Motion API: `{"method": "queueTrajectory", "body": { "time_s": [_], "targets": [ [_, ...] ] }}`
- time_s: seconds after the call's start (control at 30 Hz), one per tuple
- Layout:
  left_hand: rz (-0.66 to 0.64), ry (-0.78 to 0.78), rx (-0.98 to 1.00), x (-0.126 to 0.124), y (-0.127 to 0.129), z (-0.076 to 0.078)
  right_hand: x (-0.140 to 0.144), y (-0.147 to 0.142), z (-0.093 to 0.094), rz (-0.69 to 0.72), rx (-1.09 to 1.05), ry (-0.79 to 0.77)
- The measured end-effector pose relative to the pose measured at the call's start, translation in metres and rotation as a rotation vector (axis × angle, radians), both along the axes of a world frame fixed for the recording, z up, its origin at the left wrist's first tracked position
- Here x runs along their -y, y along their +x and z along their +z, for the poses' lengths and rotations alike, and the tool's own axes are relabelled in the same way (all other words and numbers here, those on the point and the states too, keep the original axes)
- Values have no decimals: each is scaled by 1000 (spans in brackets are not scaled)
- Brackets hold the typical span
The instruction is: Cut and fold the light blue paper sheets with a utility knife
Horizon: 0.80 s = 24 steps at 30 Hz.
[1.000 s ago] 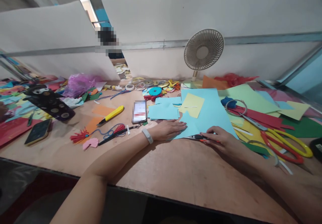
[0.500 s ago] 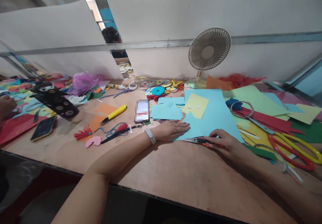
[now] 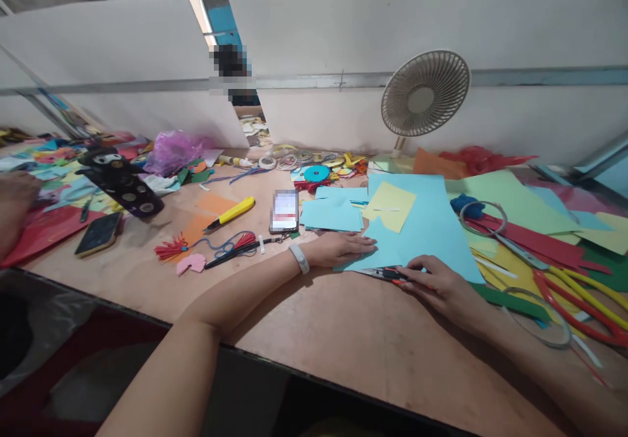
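I noted one cutter (image 3: 390, 273), its handle partly hidden by the right hand (image 3: 436, 281); one phone (image 3: 284, 211), its screen blurred; large scissors (image 3: 524, 252), handles cut off at right; and a co-worker's head (image 3: 229, 61), blurred.

craft workshop: blue paper (image 3: 432, 227), scissors (image 3: 537, 262) and yellow cutter (image 3: 230, 213) on a workbench (image 3: 333, 332).

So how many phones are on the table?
2. A dark-screened rectangular phone with a tan edge is at the left, near the black dotted bottle; a lit-screened rectangular phone is near the middle, left of the light-blue paper pieces. More could be hidden.
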<state>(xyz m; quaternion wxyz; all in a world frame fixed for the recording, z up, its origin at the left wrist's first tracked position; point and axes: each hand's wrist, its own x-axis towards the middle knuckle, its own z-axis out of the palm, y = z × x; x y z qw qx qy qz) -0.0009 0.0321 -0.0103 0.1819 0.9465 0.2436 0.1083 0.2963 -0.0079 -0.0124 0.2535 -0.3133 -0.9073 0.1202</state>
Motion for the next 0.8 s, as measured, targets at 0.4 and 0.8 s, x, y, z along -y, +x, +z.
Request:
{"method": "queueTrajectory", "body": {
  "time_s": [0.4,0.8],
  "targets": [
    [14,-10,-12,1,0,0,1,-9,1,54,-2,-7],
    [1,12,8,1,-1,-1,15,5,18,16,46,-221]
  ]
}}
